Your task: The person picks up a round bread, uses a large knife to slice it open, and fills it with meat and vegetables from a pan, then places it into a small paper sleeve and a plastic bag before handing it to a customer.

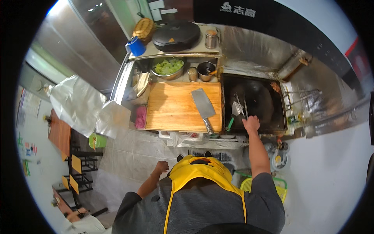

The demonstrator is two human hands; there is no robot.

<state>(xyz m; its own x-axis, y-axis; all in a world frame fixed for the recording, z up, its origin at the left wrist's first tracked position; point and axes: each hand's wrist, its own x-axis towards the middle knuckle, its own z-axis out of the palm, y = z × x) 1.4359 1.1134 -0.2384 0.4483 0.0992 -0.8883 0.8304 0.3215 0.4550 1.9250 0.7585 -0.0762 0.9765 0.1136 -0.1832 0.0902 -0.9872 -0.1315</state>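
Right of the board (171, 109), your right grip (251, 124) clasps tongs (246, 108); dipping low risks burns. Your left grip (161, 167), half-curled, looks empty.

A hand could pass over the bare left half of the cutting board (167, 109), but a cleaver (203, 103) lies on its right, a metal bowl (169, 77) and pot (205, 79) stand beyond, and the right hand (251, 124) with tongs (245, 105) obstructs the near side of the griddle (261, 93).
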